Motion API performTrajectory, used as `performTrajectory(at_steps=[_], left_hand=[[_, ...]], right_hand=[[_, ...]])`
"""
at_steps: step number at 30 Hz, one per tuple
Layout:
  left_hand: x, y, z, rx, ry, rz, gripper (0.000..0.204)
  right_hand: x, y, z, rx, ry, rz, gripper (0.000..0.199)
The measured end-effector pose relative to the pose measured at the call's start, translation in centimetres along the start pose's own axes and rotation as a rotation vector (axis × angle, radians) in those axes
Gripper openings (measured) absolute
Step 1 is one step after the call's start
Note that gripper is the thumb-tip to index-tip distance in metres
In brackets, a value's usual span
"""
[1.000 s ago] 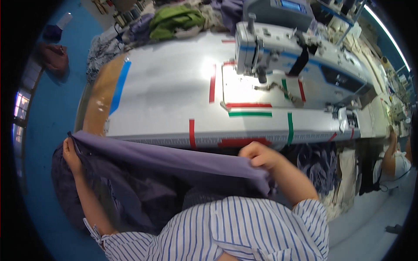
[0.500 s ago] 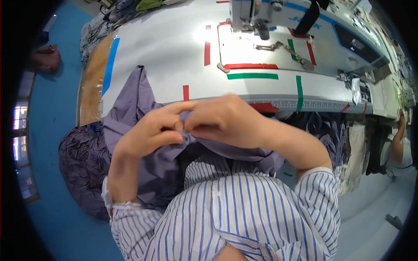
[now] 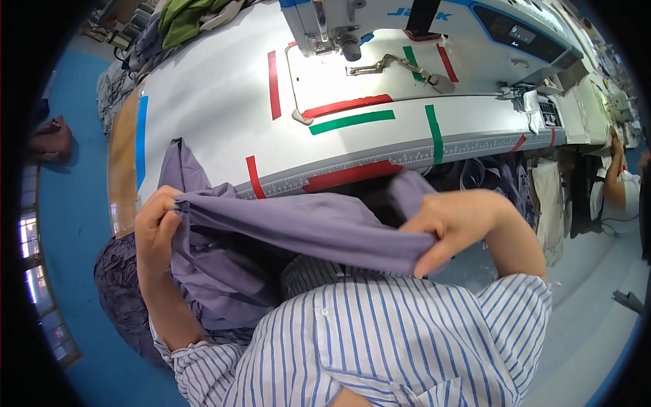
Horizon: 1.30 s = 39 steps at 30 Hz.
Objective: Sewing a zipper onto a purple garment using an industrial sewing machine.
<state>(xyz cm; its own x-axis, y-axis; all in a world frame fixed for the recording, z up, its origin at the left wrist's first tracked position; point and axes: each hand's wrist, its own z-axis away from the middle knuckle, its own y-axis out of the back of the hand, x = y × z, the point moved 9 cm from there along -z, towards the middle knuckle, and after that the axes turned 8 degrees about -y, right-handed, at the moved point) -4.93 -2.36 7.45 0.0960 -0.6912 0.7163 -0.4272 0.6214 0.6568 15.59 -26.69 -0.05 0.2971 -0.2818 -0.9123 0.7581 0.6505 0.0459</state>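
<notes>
A length of purple fabric (image 3: 291,220) stretches between my two hands, just in front of the table's near edge. My left hand (image 3: 157,227) is closed on its bunched left end, beside the table's left corner. Gripped between thumb and fingers, the other end sits in my right hand (image 3: 454,227), out to the right over my lap. A peak of the same cloth rises onto the white table (image 3: 210,102) past my left hand, and more of it hangs in folds below. A loose purple flap behind my right hand is blurred.
A sewing machine (image 3: 434,20) stands at the back of the table, with a ruler strip (image 3: 475,148) along the near edge. Dark purple cloth (image 3: 122,292) is piled at the lower left; green and grey garments (image 3: 193,24) lie far left. Another person's arm (image 3: 616,173) shows far right.
My hands have moved apart from close together, the left going left and the right going right, drawing the purple fabric out between them. The view has shifted slightly.
</notes>
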Motion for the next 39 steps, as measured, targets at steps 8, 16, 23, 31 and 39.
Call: performTrajectory(at_steps=[8, 16, 23, 31, 39], left_hand=[[-6.9, 4.3, 1.6, 0.319, 0.117, -0.044, 0.022], [-7.5, 4.5, 2.4, 0.350, 0.134, -0.089, 0.022], [-9.9, 5.2, 2.2, 0.415, 0.164, -0.067, 0.021], [-7.1, 0.7, -5.5, 0.384, 0.209, -0.316, 0.022], [6.1, -17.0, -6.9, -0.481, -0.242, 0.381, 0.034]], right_hand=[[8.4, -7.9, -1.3, -0.055, 0.155, -0.444, 0.040], [11.7, -11.0, -4.7, -0.050, -0.098, -0.916, 0.025], [12.1, -6.7, 0.6, 0.218, -0.068, -0.429, 0.022], [4.8, 2.7, 6.7, 0.916, 0.113, -0.056, 0.017], [-4.2, 4.5, -1.5, 0.679, 0.307, -0.070, 0.015]])
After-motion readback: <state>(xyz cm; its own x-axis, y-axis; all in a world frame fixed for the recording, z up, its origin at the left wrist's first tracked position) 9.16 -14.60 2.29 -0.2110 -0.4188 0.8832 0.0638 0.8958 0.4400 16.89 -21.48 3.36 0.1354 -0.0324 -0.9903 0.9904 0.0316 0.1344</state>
